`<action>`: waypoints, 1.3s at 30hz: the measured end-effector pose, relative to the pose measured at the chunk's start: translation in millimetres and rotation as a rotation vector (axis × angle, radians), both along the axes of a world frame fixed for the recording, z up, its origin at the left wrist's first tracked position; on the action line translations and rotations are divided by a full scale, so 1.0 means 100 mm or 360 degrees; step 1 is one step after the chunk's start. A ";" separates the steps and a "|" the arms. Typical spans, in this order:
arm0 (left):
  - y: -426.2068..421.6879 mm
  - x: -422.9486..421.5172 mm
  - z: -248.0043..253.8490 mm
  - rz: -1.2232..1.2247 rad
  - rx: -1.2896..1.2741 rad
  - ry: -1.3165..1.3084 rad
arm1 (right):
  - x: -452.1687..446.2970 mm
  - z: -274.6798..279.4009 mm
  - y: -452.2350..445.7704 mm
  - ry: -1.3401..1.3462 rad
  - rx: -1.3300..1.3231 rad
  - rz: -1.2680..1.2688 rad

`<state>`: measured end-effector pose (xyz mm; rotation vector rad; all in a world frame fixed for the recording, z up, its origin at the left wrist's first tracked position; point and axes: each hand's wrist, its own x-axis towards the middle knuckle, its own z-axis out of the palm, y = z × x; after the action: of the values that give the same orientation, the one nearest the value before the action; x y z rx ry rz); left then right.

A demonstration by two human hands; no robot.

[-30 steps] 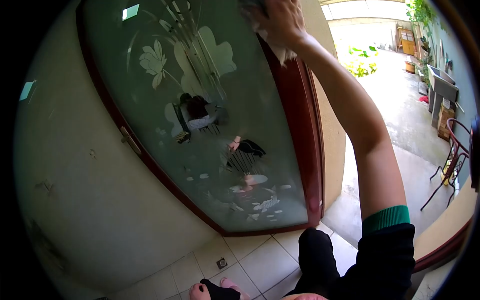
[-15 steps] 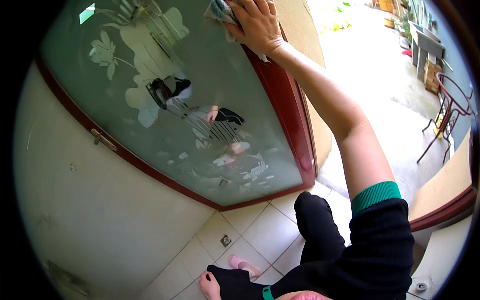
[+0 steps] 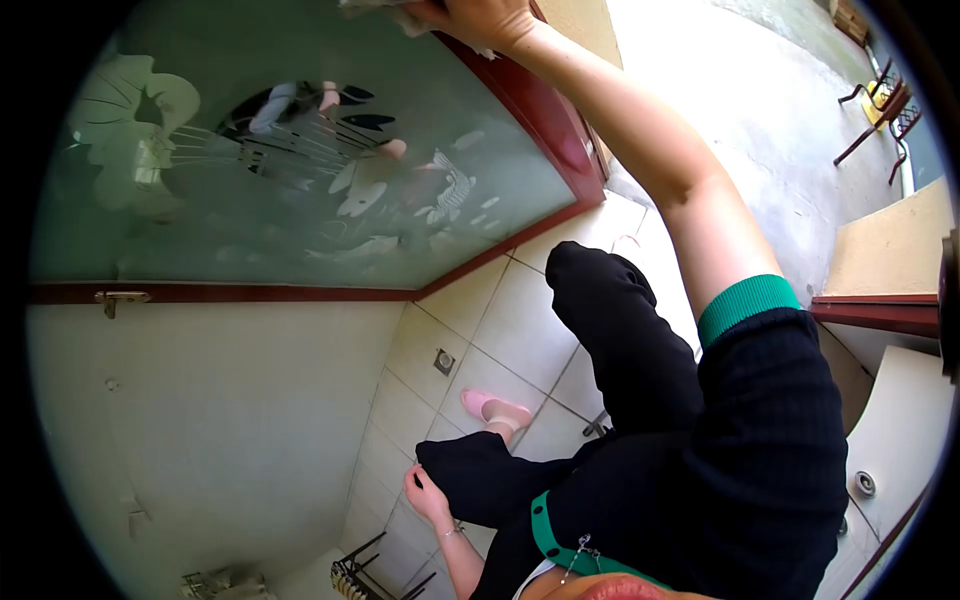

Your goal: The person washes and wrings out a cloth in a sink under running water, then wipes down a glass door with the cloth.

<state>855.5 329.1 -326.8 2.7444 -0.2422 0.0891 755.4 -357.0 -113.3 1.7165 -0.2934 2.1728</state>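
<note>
My right hand (image 3: pixel 485 18) is raised to the top edge of the view, cut off in part, with its fingers closed on a pale cloth (image 3: pixel 392 14). The cloth lies against the upper part of a frosted glass door (image 3: pixel 300 225) with a dark red frame (image 3: pixel 535 115). Etched flowers and fish pattern the glass, and my reflection shows in it. Low down, my left hand (image 3: pixel 428 492) is at the knee of my black trousers (image 3: pixel 480 485), its fingers curled on the trouser leg.
A metal door handle (image 3: pixel 122 298) sits on the frame at left, beside a white wall (image 3: pixel 230 400). The tiled floor (image 3: pixel 525 325) has a small drain (image 3: pixel 444 361). A dark rack (image 3: pixel 365 578) stands at the bottom. Outside, at right, stands a metal-legged stool (image 3: pixel 880 115).
My view has tilted downward and turned, so the door and the right hand with the cloth sit higher in view. The left hand still rests at the knee.
</note>
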 end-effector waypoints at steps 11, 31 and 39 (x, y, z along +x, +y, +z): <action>-0.06 0.00 0.08 -0.0055 -0.0068 0.0001 | -0.04 -1.36 -0.01 0.0234 0.0179 0.0013; -0.16 0.02 0.12 -0.0104 -0.0133 0.0098 | 0.07 -3.66 0.35 0.0245 0.1516 -0.0043; -0.16 0.05 0.13 -0.0112 -0.0054 0.0107 | 0.17 -4.44 0.52 0.0102 0.1671 -0.0121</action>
<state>860.9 312.7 -313.4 2.6966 -0.3155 -0.0175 772.6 -305.1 -557.6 2.1556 -1.6711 1.9980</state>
